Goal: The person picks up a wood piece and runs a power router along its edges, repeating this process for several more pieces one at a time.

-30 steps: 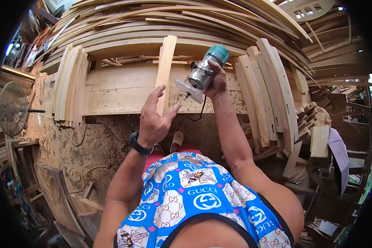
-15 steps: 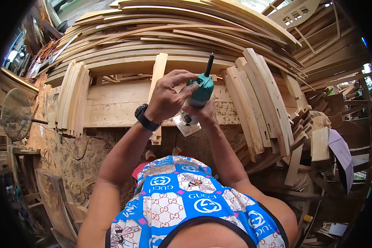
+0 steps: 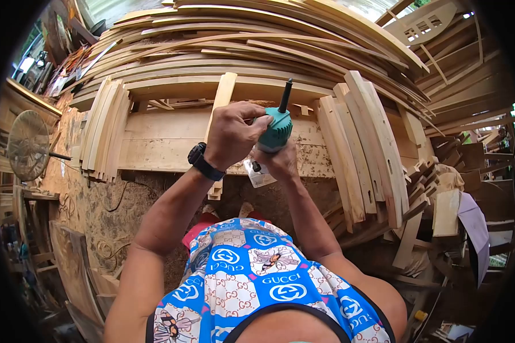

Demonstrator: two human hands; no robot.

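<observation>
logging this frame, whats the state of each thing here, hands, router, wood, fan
left hand: closed over the router's top
right hand: gripping the router from below
trim router: held upright in the air, cord end up, clear base down
upright wood strip: leaning on the bench, untouched
curved slats: stacked on edge against the bench
fan: cannot tell if running

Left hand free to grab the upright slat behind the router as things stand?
Probably not right away. The left hand is wrapped over the teal router, which the right hand grips from below. The slat stands just behind with nothing blocking it, so letting go first would likely do.
</observation>
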